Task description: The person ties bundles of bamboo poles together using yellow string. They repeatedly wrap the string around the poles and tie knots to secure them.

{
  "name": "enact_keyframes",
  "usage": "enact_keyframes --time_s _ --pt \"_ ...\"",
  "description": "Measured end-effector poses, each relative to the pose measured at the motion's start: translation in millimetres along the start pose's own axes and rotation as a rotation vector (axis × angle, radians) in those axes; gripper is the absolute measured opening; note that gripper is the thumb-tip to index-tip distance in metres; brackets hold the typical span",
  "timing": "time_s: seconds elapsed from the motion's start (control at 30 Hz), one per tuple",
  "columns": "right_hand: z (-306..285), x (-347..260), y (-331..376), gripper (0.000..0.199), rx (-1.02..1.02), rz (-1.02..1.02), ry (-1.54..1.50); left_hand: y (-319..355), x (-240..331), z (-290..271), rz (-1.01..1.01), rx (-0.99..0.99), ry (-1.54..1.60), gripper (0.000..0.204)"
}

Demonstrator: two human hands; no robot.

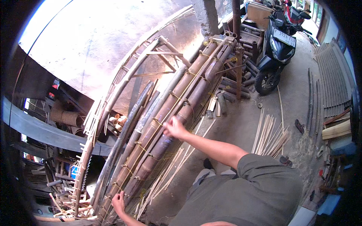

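Observation:
Long brown bamboo poles (166, 141) lie side by side in front of me, running from the lower left to the upper right. Thin yellow cord (137, 144) ties them at several points along their length. Over the middle of the poles is my right hand (175, 129), fingers curled together beside one of the ties. Farther down, at the near end, my left hand (118, 203) has its fingers pinched close to the poles. Whatever either hand holds is too small to make out.
A curved bamboo frame (113, 94) rises beyond the poles. Thin bamboo strips (166, 177) lean along their near side, and more strips (267, 133) lie on the floor. Stacked bamboo pieces (245, 75) and a dark motorbike (277, 49) stand at the far right. Corrugated sheets (332, 79) line the right wall.

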State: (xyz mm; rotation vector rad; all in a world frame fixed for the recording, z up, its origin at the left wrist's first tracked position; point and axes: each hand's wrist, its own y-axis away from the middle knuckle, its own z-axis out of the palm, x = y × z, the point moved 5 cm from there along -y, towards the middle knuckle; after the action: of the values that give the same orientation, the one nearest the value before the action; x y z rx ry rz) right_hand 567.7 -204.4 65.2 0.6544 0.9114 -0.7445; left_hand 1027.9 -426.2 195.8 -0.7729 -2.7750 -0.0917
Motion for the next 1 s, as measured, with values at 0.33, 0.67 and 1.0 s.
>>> enact_keyframes --time_s 0.33,0.67,1.0 --pt "-53.7 3.0 0.8 0.029 -0.475 0.245 0.554 -87.7 -131.2 68.5 -0.16 -0.196 -0.037 0.04" --pt "-295.4 -25.6 16.0 0.025 0.033 0.498 0.363 -177.1 233.2 137.4 0.116 0.171 0.29 0.043" --pt "-443.6 -125.2 -16.6 0.023 -0.001 0.476 0.431 -189.1 752.2 274.8 0.704 -0.151 0.432 0.038"
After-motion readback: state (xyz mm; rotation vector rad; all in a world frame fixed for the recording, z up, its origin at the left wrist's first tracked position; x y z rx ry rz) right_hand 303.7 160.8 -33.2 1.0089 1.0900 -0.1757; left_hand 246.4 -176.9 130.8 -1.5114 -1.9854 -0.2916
